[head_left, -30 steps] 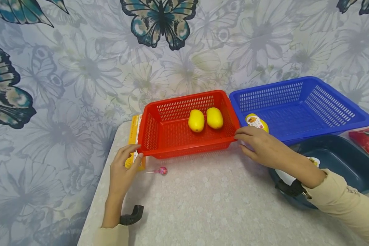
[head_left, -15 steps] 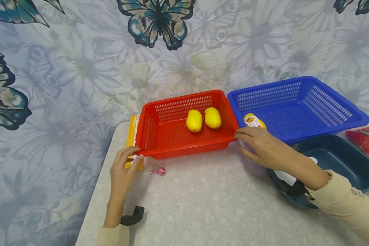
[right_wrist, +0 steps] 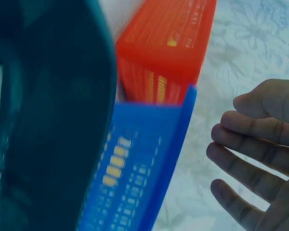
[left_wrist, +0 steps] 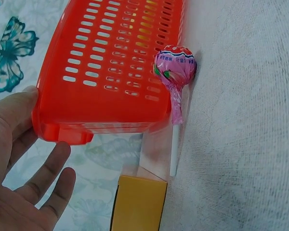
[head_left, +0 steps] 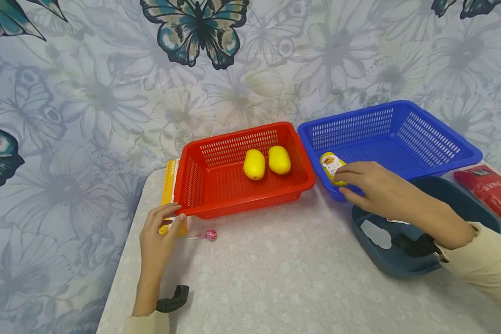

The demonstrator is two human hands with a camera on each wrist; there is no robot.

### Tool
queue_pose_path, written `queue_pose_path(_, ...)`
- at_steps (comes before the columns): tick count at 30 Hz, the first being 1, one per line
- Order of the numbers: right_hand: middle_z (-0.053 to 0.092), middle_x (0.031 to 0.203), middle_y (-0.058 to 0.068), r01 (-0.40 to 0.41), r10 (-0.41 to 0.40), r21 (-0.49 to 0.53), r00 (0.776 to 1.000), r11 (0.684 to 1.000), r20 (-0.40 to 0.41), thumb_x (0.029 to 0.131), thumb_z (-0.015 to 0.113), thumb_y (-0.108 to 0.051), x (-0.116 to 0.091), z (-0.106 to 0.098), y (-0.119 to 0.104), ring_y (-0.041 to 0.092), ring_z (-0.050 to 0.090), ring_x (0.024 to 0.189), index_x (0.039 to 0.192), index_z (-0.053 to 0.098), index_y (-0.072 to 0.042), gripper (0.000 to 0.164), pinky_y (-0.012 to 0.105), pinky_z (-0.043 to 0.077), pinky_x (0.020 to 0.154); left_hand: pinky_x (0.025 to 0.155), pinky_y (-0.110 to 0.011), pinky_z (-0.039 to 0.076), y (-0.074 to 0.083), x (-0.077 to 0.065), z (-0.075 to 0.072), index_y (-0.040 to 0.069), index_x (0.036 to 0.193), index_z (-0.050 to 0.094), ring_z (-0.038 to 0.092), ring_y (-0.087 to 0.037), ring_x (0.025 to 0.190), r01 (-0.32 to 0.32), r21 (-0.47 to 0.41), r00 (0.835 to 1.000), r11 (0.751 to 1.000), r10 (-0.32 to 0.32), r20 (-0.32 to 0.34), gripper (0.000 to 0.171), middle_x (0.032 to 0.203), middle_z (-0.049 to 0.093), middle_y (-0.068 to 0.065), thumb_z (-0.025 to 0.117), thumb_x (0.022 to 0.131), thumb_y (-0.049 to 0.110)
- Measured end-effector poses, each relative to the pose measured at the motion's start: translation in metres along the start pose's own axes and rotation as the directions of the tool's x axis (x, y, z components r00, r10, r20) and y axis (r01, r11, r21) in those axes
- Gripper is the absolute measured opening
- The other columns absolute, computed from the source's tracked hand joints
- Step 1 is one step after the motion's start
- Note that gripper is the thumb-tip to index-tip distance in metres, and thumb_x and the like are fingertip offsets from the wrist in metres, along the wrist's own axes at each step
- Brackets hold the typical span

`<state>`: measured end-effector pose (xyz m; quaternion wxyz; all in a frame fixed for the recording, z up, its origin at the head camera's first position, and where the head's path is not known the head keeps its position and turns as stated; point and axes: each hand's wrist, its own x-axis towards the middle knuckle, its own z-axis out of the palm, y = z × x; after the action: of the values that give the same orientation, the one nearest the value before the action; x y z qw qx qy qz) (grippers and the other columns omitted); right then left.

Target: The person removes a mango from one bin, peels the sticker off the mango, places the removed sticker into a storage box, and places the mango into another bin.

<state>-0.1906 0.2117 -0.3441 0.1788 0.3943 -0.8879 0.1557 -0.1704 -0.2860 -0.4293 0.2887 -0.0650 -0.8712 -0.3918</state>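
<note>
My left hand (head_left: 158, 234) holds the near left corner of a red plastic basket (head_left: 234, 207). In the left wrist view, the thumb lies against the basket's rim, while the other fingers reach under and past it. Inside the basket are two yellow mango-like fruits (head_left: 254, 164) (head_left: 279, 160). My right hand (head_left: 380, 190) hovers over the near left corner of a blue basket (head_left: 384, 150), its fingers extended and apart from the rim in the right wrist view. Just beyond its fingertips lies a third yellow fruit (head_left: 332, 168) with a white label, inside the blue basket.
A wrapped lollipop (head_left: 210, 235) lies before the red basket. A yellow box (head_left: 170, 183) is partly hidden at its left. Below my right forearm stands a dark teal basin (head_left: 394, 264) holding white-labelled items. A red packet (head_left: 484, 185) lies at right.
My right hand has let go of the red basket's near right corner and moved right, over the blue basket. The left hand stays at its corner. The head view has shifted slightly right.
</note>
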Motion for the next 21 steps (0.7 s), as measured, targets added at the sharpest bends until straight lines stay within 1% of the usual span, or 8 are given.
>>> queue_pose_path(4,0.068,0.113,0.014,-0.005,0.005,-0.012,1.000,1.000,-0.010,0.082,0.078,-0.005,-0.006,-0.009,0.013,0.033,0.066,0.101,0.110,0.072,0.000,0.028,0.053,0.055,0.085,0.087,-0.016,0.047,0.000,0.000,0.000,0.014,0.122,0.071,0.057,-0.006,0.104,-0.002,-0.014,1.000,1.000,0.002,0.001,0.031,0.125,0.062,0.002,0.075,0.091,0.015)
queue_pose_path(7,0.068,0.113,0.015,-0.031,0.031,-0.017,1.000,0.999,-0.004,0.083,0.077,-0.004,-0.010,-0.015,0.022,0.034,0.066,0.102,0.110,0.072,0.001,0.028,0.053,0.054,0.085,0.086,-0.015,0.048,0.000,0.000,0.000,0.013,0.122,0.071,0.058,-0.006,0.104,-0.002,-0.018,1.000,1.000,0.002,-0.001,0.031,0.126,0.062,0.002,0.075,0.091,0.015)
queue_pose_path(9,0.068,0.114,0.015,-0.068,0.068,-0.019,0.998,0.997,0.013,0.084,0.077,-0.005,-0.014,-0.018,0.027,0.035,0.065,0.104,0.111,0.072,0.000,0.029,0.055,0.053,0.087,0.086,-0.015,0.048,0.000,-0.001,0.000,0.013,0.122,0.071,0.058,-0.006,0.104,0.012,-0.014,1.000,1.000,-0.012,0.001,0.030,0.126,0.062,0.002,0.074,0.092,0.016)
queue_pose_path(12,0.068,0.115,0.014,-0.127,0.128,-0.031,0.991,0.991,0.036,0.085,0.076,-0.006,-0.020,-0.024,0.034,0.035,0.064,0.107,0.112,0.072,-0.002,0.028,0.055,0.052,0.089,0.089,-0.017,0.049,0.002,-0.002,0.000,0.017,0.123,0.070,0.058,-0.005,0.104,0.058,0.005,0.998,0.998,-0.058,0.000,0.031,0.127,0.060,0.007,0.073,0.093,0.024)
queue_pose_path(16,0.066,0.118,0.014,-0.202,0.204,-0.041,0.976,0.979,0.072,0.088,0.075,-0.008,-0.026,-0.029,0.041,0.036,0.062,0.111,0.115,0.071,-0.002,0.029,0.057,0.050,0.092,0.090,-0.019,0.050,0.003,-0.005,-0.002,0.020,0.123,0.070,0.058,-0.004,0.105,0.103,0.019,0.995,0.994,-0.103,-0.008,0.032,0.127,0.058,0.013,0.072,0.093,0.030)
queue_pose_path(19,0.066,0.120,0.016,-0.252,0.256,-0.055,0.963,0.966,0.088,0.089,0.074,-0.008,-0.033,-0.033,0.048,0.038,0.060,0.113,0.116,0.071,-0.002,0.028,0.059,0.048,0.094,0.090,-0.018,0.049,0.002,-0.004,0.000,0.019,0.123,0.070,0.059,-0.006,0.105,0.093,0.005,0.996,0.996,-0.093,-0.007,0.032,0.128,0.059,0.010,0.073,0.093,0.027)
queue_pose_path(21,0.065,0.120,0.018,-0.270,0.276,-0.068,0.957,0.960,0.087,0.089,0.073,-0.007,-0.038,-0.036,0.054,0.040,0.059,0.114,0.116,0.070,-0.001,0.028,0.061,0.046,0.096,0.090,-0.018,0.049,0.002,-0.003,0.002,0.019,0.123,0.070,0.059,-0.006,0.105,0.085,-0.008,0.996,0.996,-0.085,-0.001,0.032,0.128,0.059,0.009,0.073,0.093,0.026)
